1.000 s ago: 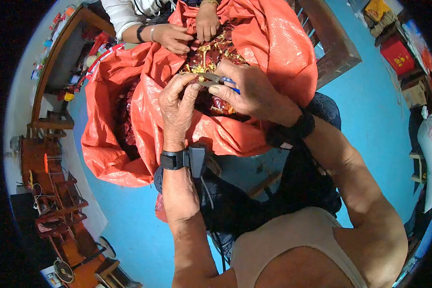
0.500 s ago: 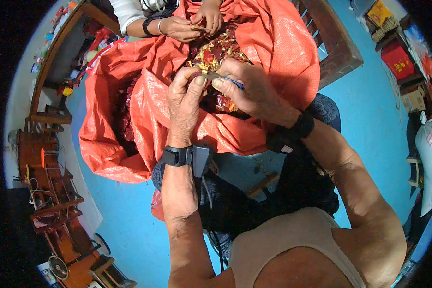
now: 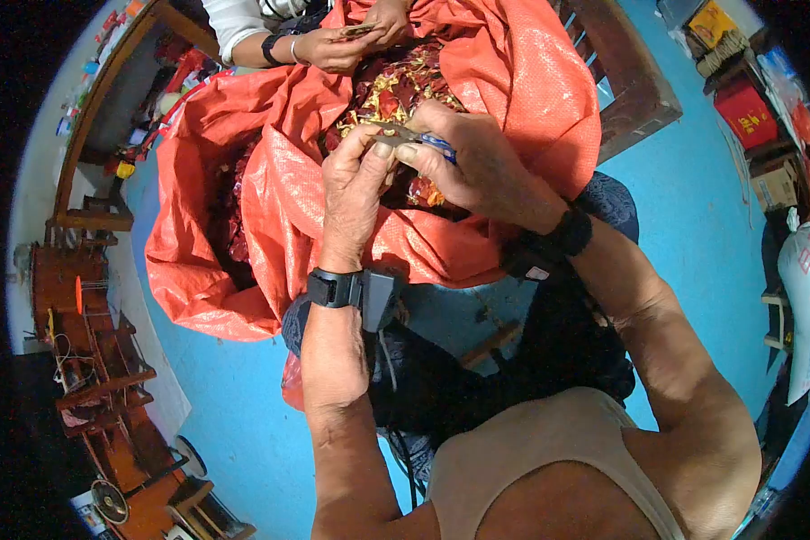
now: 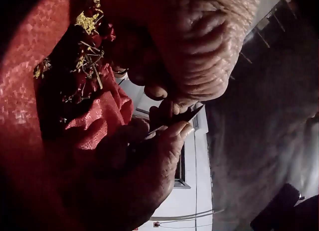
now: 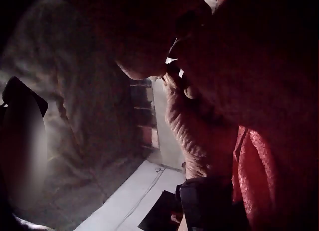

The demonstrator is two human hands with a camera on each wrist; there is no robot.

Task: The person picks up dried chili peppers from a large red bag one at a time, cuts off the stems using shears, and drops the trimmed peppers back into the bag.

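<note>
Held out over an orange-red woven sack (image 3: 540,117), my two hands meet fingertip to fingertip in the head view. The right hand (image 3: 472,162) grips small scissors with blue handles (image 3: 439,144), their grey blades pointing left. My left hand (image 3: 351,184) pinches a small dried chili between thumb and forefinger, right at the blades; the fingers mostly hide it. Beneath them, dried red chilies (image 3: 409,76) with yellow stems and bits fill the sack. A dark pointed blade tip (image 4: 195,113) shows between fingers in the left wrist view. The right wrist view is very dark.
Across the sack another person's hands (image 3: 333,47) hold a small brownish thing. More red chilies (image 3: 234,202) lie in a second sack opening at left. A dark wooden frame (image 3: 634,81) stands at right, on a blue floor (image 3: 684,207).
My left hand has moved slightly right and up, closer to the right hand. The scissor blades showed apart a second ago. The other person's hands have lifted from the chilies and now hold something.
</note>
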